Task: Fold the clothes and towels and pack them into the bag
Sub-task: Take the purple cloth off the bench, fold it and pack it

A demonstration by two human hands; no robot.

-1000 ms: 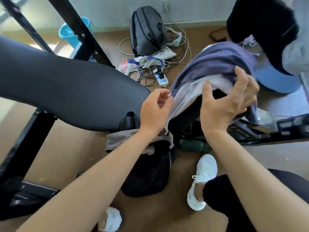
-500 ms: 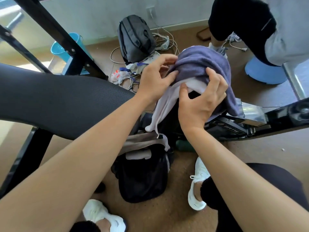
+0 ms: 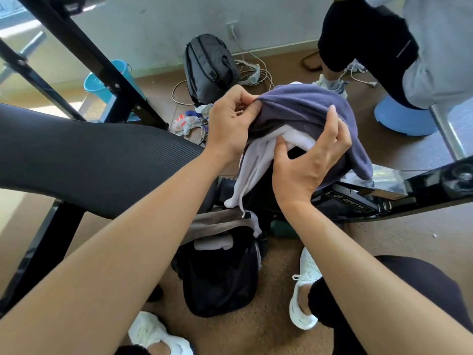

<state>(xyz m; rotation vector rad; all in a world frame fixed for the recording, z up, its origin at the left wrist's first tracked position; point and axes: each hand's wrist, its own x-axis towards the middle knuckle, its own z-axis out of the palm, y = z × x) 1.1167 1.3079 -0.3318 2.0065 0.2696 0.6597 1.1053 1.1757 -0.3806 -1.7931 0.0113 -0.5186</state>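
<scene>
The purple towel [image 3: 302,106] lies draped over a heap, with a white garment [image 3: 256,162] spilling out beneath it, its drawstring hanging toward the floor [image 3: 384,239]; what carries the heap is hidden, though a black machine frame [image 3: 358,201] runs just under it. The left hand [image 3: 230,124] pinches the towel's near-left edge, fingers [image 3: 240,98] curled tight on the cloth; the right hand [image 3: 307,165] clamps the other side, fingers [image 3: 332,116] hooked over the top and the thumb pressed up into the white layer.

This looks like the pick-up before folding; the towel is not yet folded.

The black bag [image 3: 220,278] stands open on the floor directly below, a grey cloth [image 3: 212,224] and something pale already at its mouth; packing seems partly done.

Next, the towel likely has to be lifted clear without dragging the white garment along, so the right thumb should let go of that layer; then it can be spread and folded.

Further off are a padded black bench [image 3: 89,155], a grey backpack [image 3: 207,67] and another person [image 3: 384,47].
</scene>
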